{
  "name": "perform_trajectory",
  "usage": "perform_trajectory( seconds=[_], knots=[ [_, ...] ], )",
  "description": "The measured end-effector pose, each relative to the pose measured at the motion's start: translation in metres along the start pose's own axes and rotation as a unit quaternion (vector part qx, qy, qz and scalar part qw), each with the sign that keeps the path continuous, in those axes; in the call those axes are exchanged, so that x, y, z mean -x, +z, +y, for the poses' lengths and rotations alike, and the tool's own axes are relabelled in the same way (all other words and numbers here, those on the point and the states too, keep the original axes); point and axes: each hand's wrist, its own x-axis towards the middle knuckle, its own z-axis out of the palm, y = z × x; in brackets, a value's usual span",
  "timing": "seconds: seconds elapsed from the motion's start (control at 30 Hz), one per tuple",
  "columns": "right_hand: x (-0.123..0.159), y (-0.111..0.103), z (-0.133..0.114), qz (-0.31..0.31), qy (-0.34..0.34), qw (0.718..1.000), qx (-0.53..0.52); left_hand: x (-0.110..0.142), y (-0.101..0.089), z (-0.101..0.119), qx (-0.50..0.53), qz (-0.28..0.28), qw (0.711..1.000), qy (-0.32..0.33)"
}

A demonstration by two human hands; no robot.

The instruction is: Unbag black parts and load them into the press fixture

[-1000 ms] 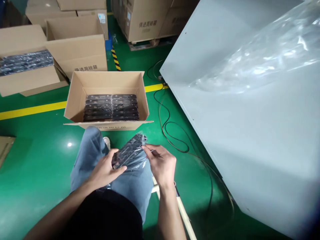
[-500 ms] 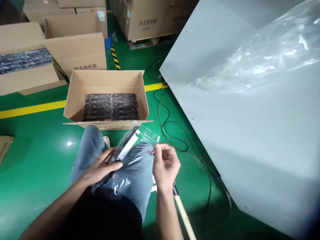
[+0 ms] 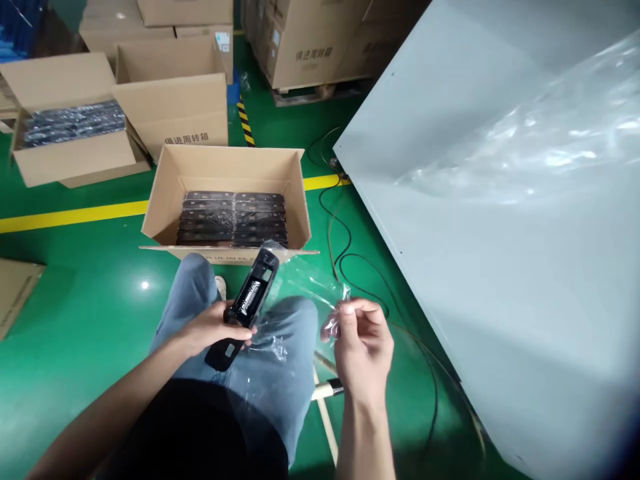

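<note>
My left hand [image 3: 207, 328] grips a long black plastic part [image 3: 246, 303] by its middle, over my lap. The part points up and away toward the box ahead. My right hand [image 3: 363, 340] pinches the edge of a clear plastic bag [image 3: 305, 287], stretched out to the right of the part and draped over my knee. The part's upper end looks free of the bag. In front of my knees stands an open cardboard box [image 3: 165, 193] holding rows of bagged black parts [image 3: 233, 219].
A large grey metal cabinet [image 3: 500, 233] fills the right side, with clear plastic sheeting [image 3: 540, 127] on top. Black cables [image 3: 350, 253] loop on the green floor beside it. More cardboard boxes [image 3: 75, 140] stand at the back left, one holding black parts. A yellow floor line [image 3: 70, 217] runs left.
My right hand has pulled the clear bag away to the right, and the black part has come out of it in my left hand. The view shifted slightly.
</note>
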Motion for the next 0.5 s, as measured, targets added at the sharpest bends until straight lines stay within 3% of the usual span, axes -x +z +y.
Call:
perform_trajectory(
  seconds=[0.13,0.27,0.4,0.5],
  knots=[
    [-0.017,0.009,-0.012,-0.012,-0.047,0.998,0.032,-0.014,0.004,0.01,-0.057,0.093,0.991,0.075],
    [-0.059,0.03,-0.019,-0.055,-0.073,0.995,0.028,-0.033,-0.004,0.043,-0.186,0.199,0.949,0.157],
    [-0.106,0.05,-0.009,0.007,-0.056,0.998,0.029,-0.043,-0.027,0.089,-0.222,0.232,0.934,0.158],
    [-0.144,0.071,0.02,0.009,-0.047,0.996,0.074,-0.069,-0.059,0.119,-0.264,0.267,0.917,0.135]
  ],
)
